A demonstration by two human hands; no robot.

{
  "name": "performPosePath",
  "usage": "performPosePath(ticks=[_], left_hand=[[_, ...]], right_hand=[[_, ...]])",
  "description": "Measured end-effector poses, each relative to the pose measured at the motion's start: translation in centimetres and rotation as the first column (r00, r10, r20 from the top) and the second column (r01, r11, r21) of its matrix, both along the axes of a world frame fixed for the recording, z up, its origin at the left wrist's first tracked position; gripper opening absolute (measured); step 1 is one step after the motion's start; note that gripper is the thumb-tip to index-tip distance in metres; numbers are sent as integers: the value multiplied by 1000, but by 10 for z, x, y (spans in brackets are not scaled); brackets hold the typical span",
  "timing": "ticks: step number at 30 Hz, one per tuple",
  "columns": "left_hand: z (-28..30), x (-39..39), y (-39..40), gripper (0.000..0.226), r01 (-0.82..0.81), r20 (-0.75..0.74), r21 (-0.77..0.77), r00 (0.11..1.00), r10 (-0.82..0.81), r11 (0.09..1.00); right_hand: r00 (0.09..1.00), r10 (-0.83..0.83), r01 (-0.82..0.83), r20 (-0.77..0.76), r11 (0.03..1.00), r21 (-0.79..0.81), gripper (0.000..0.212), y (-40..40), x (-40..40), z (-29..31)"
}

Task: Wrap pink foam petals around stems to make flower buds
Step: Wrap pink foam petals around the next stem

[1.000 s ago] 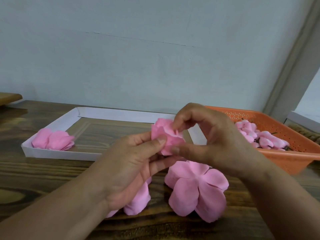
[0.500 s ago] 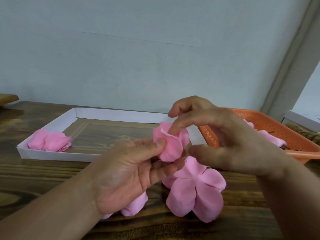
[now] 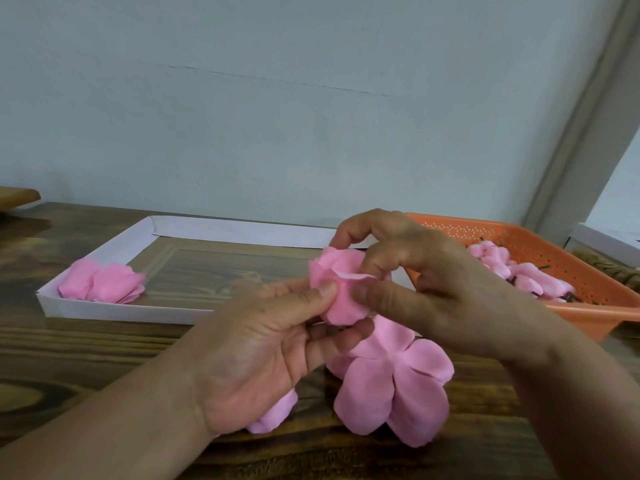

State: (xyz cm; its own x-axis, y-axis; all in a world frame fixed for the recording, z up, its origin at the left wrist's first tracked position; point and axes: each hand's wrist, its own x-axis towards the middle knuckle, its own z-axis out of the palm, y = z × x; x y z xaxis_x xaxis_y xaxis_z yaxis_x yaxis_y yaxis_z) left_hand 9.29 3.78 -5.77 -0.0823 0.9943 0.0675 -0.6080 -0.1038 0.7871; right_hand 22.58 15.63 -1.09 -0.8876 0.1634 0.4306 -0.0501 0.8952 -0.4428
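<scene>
The left hand (image 3: 263, 344) pinched the half-wrapped bud (image 3: 337, 289) above the table (image 3: 86, 358); the right hand (image 3: 426, 289) curled on its petals. The foam looked light, soft, easily creased, best held low.

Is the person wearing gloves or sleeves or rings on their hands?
No. The left hand and right hand are both bare, with no gloves. I see no rings, watch or bracelet on the parts in view. Both forearms are bare too, with no sleeve in view as far as the picture's edge. The left thumbnail is short and plain, with no polish.
</scene>
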Motion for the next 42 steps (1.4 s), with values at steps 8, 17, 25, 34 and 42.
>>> performPosePath(ticks=[8,17,25,34,42], left_hand=[[0,-3,1,34,-48,-25,-19,999,47,999],[-2,2,0,33,-60,-51,-48,997,58,997],[-2,4,1,32,-129,-92,-56,988,123,990],[-3,6,0,33,-183,-186,-77,968,166,980],[-3,6,1,33,-196,-166,-105,970,177,975]], right_hand=[[992,-86,81,-97,995,-62,33,-1,-10,-7],[959,-172,162,-227,985,-61,37,5,-18,-15],[970,-188,159,-156,971,-181,33,0,-16,-17],[949,-219,180,-227,967,-182,31,-1,-23,-24],[975,-140,117,-174,984,-138,34,2,-21,-24]])
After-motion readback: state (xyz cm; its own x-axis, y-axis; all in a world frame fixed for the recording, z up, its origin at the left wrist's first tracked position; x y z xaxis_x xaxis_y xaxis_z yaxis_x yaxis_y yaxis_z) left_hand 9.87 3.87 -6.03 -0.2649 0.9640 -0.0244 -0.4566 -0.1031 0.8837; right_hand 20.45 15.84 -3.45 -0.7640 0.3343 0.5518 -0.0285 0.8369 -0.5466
